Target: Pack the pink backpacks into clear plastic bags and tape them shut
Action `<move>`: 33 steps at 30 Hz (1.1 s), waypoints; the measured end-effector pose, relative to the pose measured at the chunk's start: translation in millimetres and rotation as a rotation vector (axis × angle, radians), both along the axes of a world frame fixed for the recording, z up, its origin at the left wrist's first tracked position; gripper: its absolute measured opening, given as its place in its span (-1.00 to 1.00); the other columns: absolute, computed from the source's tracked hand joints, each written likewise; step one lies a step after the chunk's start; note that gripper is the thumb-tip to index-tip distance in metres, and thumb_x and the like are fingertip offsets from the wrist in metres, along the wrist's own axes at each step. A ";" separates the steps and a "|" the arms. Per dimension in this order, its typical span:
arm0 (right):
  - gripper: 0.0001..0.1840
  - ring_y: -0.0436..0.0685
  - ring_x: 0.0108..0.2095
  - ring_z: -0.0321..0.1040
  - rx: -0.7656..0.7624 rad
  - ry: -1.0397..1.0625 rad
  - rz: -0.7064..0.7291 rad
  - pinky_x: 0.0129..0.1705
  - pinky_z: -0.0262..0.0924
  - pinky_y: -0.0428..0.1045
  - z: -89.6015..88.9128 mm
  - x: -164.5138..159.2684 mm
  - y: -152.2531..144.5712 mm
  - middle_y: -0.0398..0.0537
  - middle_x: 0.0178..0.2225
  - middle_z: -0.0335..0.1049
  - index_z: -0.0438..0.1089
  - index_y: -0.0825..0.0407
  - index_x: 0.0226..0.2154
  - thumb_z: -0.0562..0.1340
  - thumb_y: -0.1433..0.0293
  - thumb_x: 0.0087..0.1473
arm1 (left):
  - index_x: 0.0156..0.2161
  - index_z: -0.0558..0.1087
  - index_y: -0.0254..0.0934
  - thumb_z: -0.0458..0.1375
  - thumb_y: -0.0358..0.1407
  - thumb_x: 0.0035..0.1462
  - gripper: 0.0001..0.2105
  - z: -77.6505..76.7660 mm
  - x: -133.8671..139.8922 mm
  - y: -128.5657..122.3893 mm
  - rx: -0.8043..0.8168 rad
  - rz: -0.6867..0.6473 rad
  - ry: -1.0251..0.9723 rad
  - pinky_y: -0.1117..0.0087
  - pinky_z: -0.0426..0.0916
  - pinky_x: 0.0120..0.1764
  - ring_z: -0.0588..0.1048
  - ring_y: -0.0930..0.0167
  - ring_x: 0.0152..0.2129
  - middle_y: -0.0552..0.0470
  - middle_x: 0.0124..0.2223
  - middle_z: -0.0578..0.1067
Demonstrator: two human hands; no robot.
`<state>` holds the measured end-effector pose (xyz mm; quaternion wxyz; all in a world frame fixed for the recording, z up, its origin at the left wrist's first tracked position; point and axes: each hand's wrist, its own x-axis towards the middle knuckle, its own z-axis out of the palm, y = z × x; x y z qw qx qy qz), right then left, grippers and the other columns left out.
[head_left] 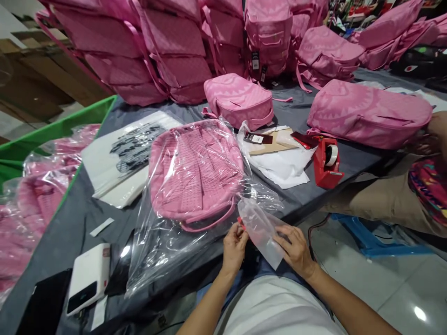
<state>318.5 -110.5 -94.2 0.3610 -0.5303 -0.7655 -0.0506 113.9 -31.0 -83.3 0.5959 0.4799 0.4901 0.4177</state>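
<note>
My right hand [296, 249] grips the side of a small frosted plastic bag [261, 228] in front of my lap. At the bag's left edge, my left hand [235, 245] is closed in a pinch, with a small red piece [240, 223] at its fingertips. Whether that piece is inside the bag or beside it, I cannot tell. Just beyond my hands lies a pink backpack [197, 172], straps up, inside a clear plastic bag [157, 256] whose loose end spreads toward me.
A red tape dispenser [327, 163] stands near the table edge, beside white paper [284, 165]. Printed plastic bags [129, 149] lie left, near a white power bank [89, 278]. Pink backpacks [174, 51] are stacked behind. Another person's hand [436, 130] is at right, above a blue stool [377, 239].
</note>
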 end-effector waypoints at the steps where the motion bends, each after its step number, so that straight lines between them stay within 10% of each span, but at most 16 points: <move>1: -0.66 0.21 0.03 0.46 0.014 0.009 0.007 0.04 0.39 0.18 0.6 2.5 -1.0 0.11 -0.01 0.52 0.49 -0.05 0.06 0.19 0.49 0.28 | -0.14 0.44 -0.26 0.25 -0.05 0.11 -0.66 1.5 -4.0 0.6 0.018 -0.070 0.031 0.39 0.49 -0.24 0.57 0.39 -0.41 0.04 -0.34 0.60; 4: -0.59 0.24 0.14 0.41 0.030 0.037 0.034 0.10 0.39 0.21 4.9 5.2 1.8 0.18 0.08 0.47 0.43 -0.01 0.11 0.17 0.55 0.24 | 0.09 0.43 -0.27 0.12 -0.13 0.27 -0.63 6.4 -25.0 4.3 0.255 -0.218 0.316 0.28 0.54 -0.15 0.60 0.32 -0.30 -0.07 -0.17 0.61; 8: -0.38 0.27 0.30 0.25 -0.054 -0.078 0.154 0.22 0.30 0.28 7.4 12.4 12.9 0.20 0.24 0.36 0.31 0.01 0.26 0.16 0.58 0.16 | 0.29 0.33 -0.20 0.05 -0.46 0.27 -0.51 11.6 -56.6 21.2 1.001 -0.249 0.929 0.14 0.46 0.09 0.54 0.21 0.03 -0.19 0.08 0.55; 13: -0.54 0.17 0.16 0.42 0.041 -0.100 0.305 0.18 0.34 0.19 -0.3 33.3 19.1 0.13 0.06 0.54 0.37 0.04 0.20 0.11 0.57 0.30 | 0.39 0.22 -0.07 0.02 -0.46 0.37 -0.46 25.9 -43.8 58.8 1.543 -0.849 1.064 0.18 0.16 0.37 0.32 0.31 0.31 -0.06 0.30 0.44; 18: -0.60 0.11 0.02 0.51 0.178 -0.088 0.278 0.05 0.40 0.12 -13.7 55.6 26.3 0.04 -0.09 0.62 0.43 0.01 0.13 0.04 0.54 0.38 | 0.34 0.29 -0.25 -0.09 -0.49 0.39 -0.53 29.4 -9.3 80.8 1.493 -1.154 1.000 0.18 0.22 0.34 0.38 0.31 0.26 -0.17 0.27 0.46; 25: -0.61 0.13 -0.16 0.53 0.059 -0.137 0.288 -0.12 0.45 0.09 -38.2 73.4 41.0 0.04 -0.25 0.59 0.47 0.00 0.08 0.00 0.49 0.41 | 0.19 0.42 -0.33 -0.11 -0.53 0.37 -0.59 13.8 -11.3 81.4 1.631 -1.063 0.866 0.18 0.40 0.17 0.50 0.30 0.11 -0.23 0.14 0.56; 33: -0.32 0.19 -0.23 0.49 -0.114 0.121 0.159 -0.22 0.48 0.04 -33.8 26.7 4.9 0.11 -0.17 0.50 -0.06 0.03 0.44 -0.01 0.54 0.33 | -0.09 0.54 -0.30 0.11 -0.40 0.34 -0.84 35.4 24.7 72.4 1.464 -0.939 0.959 0.28 0.42 -0.05 0.51 0.32 -0.17 -0.12 -0.10 0.59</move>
